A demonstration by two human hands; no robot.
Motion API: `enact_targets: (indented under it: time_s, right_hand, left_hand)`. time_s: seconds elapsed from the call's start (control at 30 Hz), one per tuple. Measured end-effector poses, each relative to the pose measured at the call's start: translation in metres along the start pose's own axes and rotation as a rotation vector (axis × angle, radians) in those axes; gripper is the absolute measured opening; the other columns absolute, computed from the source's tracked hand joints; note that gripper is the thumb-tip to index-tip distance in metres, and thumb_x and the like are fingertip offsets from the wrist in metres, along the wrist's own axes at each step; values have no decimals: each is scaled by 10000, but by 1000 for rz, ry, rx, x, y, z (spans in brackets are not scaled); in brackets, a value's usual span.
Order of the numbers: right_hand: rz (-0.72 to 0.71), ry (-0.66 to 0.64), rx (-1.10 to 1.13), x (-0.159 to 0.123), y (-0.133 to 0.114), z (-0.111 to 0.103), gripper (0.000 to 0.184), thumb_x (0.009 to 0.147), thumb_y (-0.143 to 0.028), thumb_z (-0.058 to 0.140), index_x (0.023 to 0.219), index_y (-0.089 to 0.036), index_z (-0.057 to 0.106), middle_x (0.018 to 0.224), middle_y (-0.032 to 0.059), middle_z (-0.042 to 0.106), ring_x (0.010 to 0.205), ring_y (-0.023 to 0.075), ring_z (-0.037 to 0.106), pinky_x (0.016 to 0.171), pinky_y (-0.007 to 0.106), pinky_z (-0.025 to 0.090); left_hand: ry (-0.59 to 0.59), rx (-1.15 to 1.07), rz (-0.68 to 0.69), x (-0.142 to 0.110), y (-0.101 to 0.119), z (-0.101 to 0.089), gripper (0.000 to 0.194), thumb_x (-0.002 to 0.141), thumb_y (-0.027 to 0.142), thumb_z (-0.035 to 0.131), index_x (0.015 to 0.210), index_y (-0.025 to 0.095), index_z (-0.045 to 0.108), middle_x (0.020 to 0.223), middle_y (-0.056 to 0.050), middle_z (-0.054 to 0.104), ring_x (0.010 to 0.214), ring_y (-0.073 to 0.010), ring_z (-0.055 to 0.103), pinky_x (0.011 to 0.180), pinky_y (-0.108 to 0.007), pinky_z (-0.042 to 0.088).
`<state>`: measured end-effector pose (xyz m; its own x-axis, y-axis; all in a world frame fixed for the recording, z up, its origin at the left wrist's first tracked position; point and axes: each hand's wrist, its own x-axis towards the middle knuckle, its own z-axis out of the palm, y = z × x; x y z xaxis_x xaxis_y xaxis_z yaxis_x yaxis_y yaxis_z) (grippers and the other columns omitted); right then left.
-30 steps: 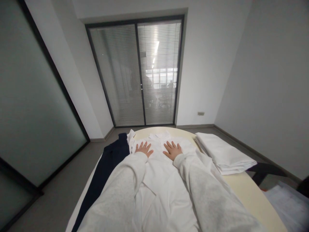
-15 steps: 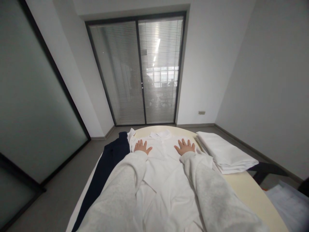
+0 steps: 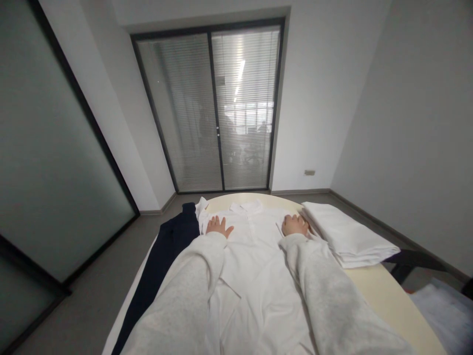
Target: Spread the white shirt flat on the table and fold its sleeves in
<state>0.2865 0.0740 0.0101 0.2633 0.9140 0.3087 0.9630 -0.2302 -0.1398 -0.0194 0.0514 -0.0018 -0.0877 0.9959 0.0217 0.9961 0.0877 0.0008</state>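
Note:
A white collared shirt lies spread on the table with its collar at the far end. My left hand rests flat on the shirt's left shoulder area, fingers spread. On the opposite side, my right hand has its fingers curled in at the shirt's right edge, closed on the cloth there; the fingertips are partly hidden. A small fold shows in the fabric just left of it. Grey sleeves cover both of my forearms and hide parts of the shirt's sides.
A dark navy garment lies along the table's left side. Folded white cloth sits at the right edge of the cream round table. Beyond the table's right side are a dark chair part and a pale plastic-like item.
My right hand has shifted right toward the shirt's edge, and its spread fingers have curled closed. My left hand stays nearly where it was.

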Motion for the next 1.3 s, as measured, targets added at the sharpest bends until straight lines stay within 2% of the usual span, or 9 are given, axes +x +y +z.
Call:
enact_targets:
  time_s: [0.23, 0.37, 0.47, 0.57, 0.67, 0.8, 0.9, 1.13, 1.3]
  right_hand:
    - [-146, 28, -88, 1, -1, -5, 341, 766, -178, 361, 981, -137, 622, 1160, 153, 448, 1147, 289, 273, 970, 541, 40]
    - [-291, -62, -82, 4, 0, -8, 377, 737, -173, 386, 1036, -154, 615, 1185, 140, 437, 1139, 297, 263, 995, 521, -32]
    - [-379, -9, -64, 2, -4, -14, 401, 742, -191, 380, 1081, -134, 588, 1202, 139, 435, 1138, 291, 270, 1030, 454, -39]
    - [-326, 129, -75, -4, -9, -19, 523, 736, -228, 386, 1217, -37, 459, 1313, 169, 334, 1214, 299, 189, 1045, 424, -57]
    - [-230, 177, -106, -7, -11, -17, 668, 714, -297, 415, 1291, 29, 328, 1428, 176, 104, 1284, 323, -22, 1024, 487, -97]
    - [-414, -103, -93, -9, -14, -3, 605, 809, -421, 280, 1321, -104, 336, 1449, 68, 119, 1308, 274, -39, 1030, 497, -31]
    - [-379, -320, -73, -10, -18, 6, 636, 824, -558, 152, 1378, -251, 216, 1452, 2, 127, 1305, 309, 19, 987, 578, 5]
    - [-275, -371, -109, -7, -23, 7, 663, 783, -661, 92, 1380, -373, 92, 1463, -67, 14, 1291, 366, -57, 946, 625, -24]
    - [-260, -388, -107, 3, -26, 9, 659, 790, -648, 111, 1383, -363, 74, 1465, -51, -4, 1291, 361, -72, 936, 632, -46]
  left_hand:
    - [-21, -12, 4, -2, 1, -4, 787, 768, 690, 129, 1388, 212, 203, 1450, -88, 144, 1321, -289, 95, 1047, -445, 72]
    - [-22, -12, 6, -3, 2, -6, 781, 773, 679, 137, 1388, 202, 204, 1448, -102, 145, 1320, -293, 96, 1047, -443, 69]
    - [-22, -12, 6, -3, 2, -5, 780, 775, 676, 135, 1387, 199, 209, 1448, -105, 144, 1320, -293, 93, 1048, -442, 71]
    - [-20, -15, 7, -2, 2, -4, 781, 775, 676, 135, 1386, 196, 214, 1448, -104, 144, 1320, -295, 90, 1048, -443, 73]
    - [-17, -18, 9, -1, 1, -3, 786, 772, 679, 135, 1386, 194, 215, 1448, -104, 144, 1319, -298, 96, 1049, -446, 73]
    - [14, -4, 13, 1, 1, 1, 792, 766, 687, 118, 1382, 202, 230, 1444, -100, 164, 1324, -286, 74, 1050, -471, -5]
    - [46, -1, 6, 1, 1, 4, 791, 751, 706, 104, 1378, 243, 237, 1449, -72, 159, 1326, -295, 28, 1029, -514, -70]
    - [-47, -38, 26, -4, -1, -17, 825, 717, 742, 153, 1385, 260, 200, 1462, -59, 83, 1319, -328, 32, 1017, -556, 11]
    - [-336, -9, 162, -11, 4, -40, 871, 673, 746, 282, 1360, 209, 287, 1444, -112, 158, 1295, -347, 156, 1011, -501, 183]
